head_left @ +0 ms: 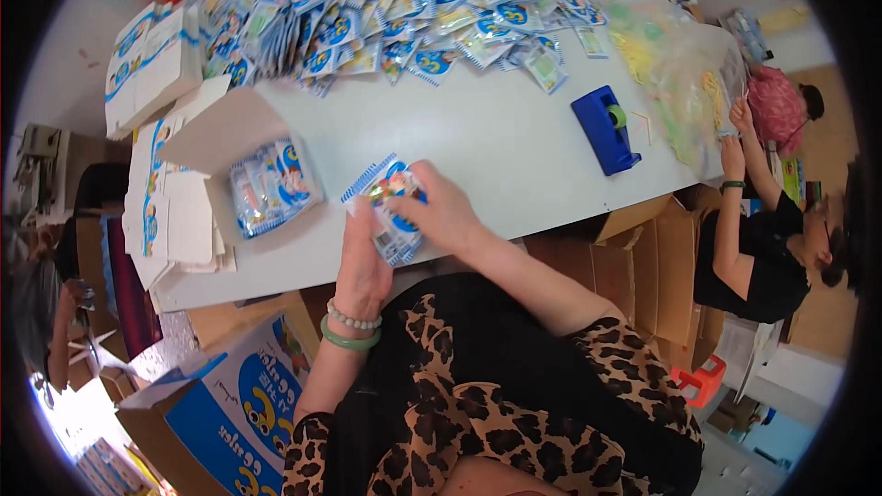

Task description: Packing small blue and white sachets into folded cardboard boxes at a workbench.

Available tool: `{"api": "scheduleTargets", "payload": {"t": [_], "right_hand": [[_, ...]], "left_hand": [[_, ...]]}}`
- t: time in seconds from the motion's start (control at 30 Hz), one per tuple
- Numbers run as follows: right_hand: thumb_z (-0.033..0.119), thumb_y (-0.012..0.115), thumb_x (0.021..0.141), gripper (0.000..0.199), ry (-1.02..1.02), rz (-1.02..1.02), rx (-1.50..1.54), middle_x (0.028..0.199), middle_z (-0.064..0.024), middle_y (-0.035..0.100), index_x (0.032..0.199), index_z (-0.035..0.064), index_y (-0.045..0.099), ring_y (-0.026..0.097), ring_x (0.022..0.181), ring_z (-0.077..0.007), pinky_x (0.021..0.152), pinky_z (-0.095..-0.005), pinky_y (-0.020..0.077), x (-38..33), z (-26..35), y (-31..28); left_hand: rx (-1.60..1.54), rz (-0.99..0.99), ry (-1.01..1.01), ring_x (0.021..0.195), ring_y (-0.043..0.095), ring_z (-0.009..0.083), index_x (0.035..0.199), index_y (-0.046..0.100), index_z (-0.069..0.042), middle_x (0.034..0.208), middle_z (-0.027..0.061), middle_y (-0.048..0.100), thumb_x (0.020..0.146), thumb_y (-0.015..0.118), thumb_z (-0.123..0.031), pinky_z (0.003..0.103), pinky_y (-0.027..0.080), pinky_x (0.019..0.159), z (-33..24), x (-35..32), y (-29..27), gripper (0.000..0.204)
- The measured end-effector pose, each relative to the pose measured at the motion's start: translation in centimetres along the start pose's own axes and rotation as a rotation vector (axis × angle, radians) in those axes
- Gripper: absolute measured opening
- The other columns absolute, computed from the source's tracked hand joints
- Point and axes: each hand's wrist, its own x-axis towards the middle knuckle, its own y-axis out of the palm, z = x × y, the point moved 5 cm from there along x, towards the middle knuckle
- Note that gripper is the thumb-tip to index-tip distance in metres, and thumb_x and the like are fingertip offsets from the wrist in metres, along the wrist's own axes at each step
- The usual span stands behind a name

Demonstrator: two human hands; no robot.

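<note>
Between my two hands, above the table's near edge, are a few small blue-and-white snack packets (397,186). My left hand (361,253) grips them from below and the left side, its fingers mostly hidden behind them. From the right, my right hand (443,209) closes on the same packets, thumb across their front. Just left of my hands stands an open white carton (220,207) with its flap up, holding several similar packets (276,182). A large heap of such packets (395,14) covers the far side of the table.
Flat white cartons (165,211) and a carton stack (152,64) lie at the left of the white table (441,119). A blue tape dispenser (606,129) sits right, near a clear bag (684,73). Another person (763,248) works at far right. Cardboard boxes (657,266) stand below.
</note>
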Motion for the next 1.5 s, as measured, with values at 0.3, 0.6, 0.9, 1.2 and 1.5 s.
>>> {"api": "scheduleTargets", "payload": {"t": [0.3,0.6,0.9,1.2,1.5], "right_hand": [[0.031,0.068,0.08,0.046,-0.123,-0.516,-0.428,0.124,-0.0167,0.056,0.118,0.0062,0.059,0.053,0.113,-0.0334,0.097,-0.0392,0.0411,8.7,-0.2,-15.4],[0.035,0.065,0.079,0.035,-0.14,-0.521,-0.776,0.125,-0.0119,0.054,0.103,0.0103,0.064,0.047,0.117,-0.0349,0.094,-0.0466,0.0402,14.1,-7.2,-19.2],[0.029,0.065,0.08,0.044,-0.28,-0.339,-0.617,0.127,-0.0137,0.051,0.117,0.0054,0.056,0.043,0.121,-0.0331,0.101,-0.0449,0.0317,3.7,-3.0,-5.6],[0.024,0.071,0.074,0.054,-0.135,-0.159,-0.774,0.136,-0.0153,0.043,0.121,0.0039,0.054,0.039,0.126,-0.0335,0.108,-0.0453,0.0267,-0.3,-2.2,-6.8],[0.016,0.071,0.073,0.037,-0.292,-0.128,-0.865,0.137,-0.0173,0.041,0.105,0.0036,0.055,0.034,0.13,-0.0374,0.11,-0.0525,0.0209,-2.2,-3.5,-7.0]], "left_hand": [[0.08,-0.183,-0.039,0.085,0.067,0.0185,0.105,0.059,-0.002,0.094,0.0078,0.067,0.091,0.061,-0.009,0.032,0.057,0.075,0.1,1.9,-2.6,0.016],[0.131,-0.111,0.004,0.089,0.066,0.0178,0.109,0.058,-0.001,0.099,0.0078,0.066,0.092,0.061,-0.012,0.033,0.057,0.08,0.8,1.9,-2.6,0.021],[0.15,-0.198,-0.045,0.084,0.067,0.0162,0.108,0.059,-0.003,0.096,0.0068,0.067,0.089,0.062,-0.007,0.031,0.056,0.074,0.5,0.3,-3.0,0.019],[0.105,-0.204,-0.014,0.084,0.067,0.0171,0.108,0.059,-0.002,0.097,0.0075,0.067,0.089,0.063,-0.009,0.031,0.057,0.075,0.4,-0.6,-4.6,0.02],[0.14,-0.147,-0.02,0.085,0.067,0.0159,0.109,0.059,-0.003,0.098,0.007,0.067,0.088,0.064,-0.009,0.03,0.056,0.076,0.2,-0.4,-4.3,0.022]]}}
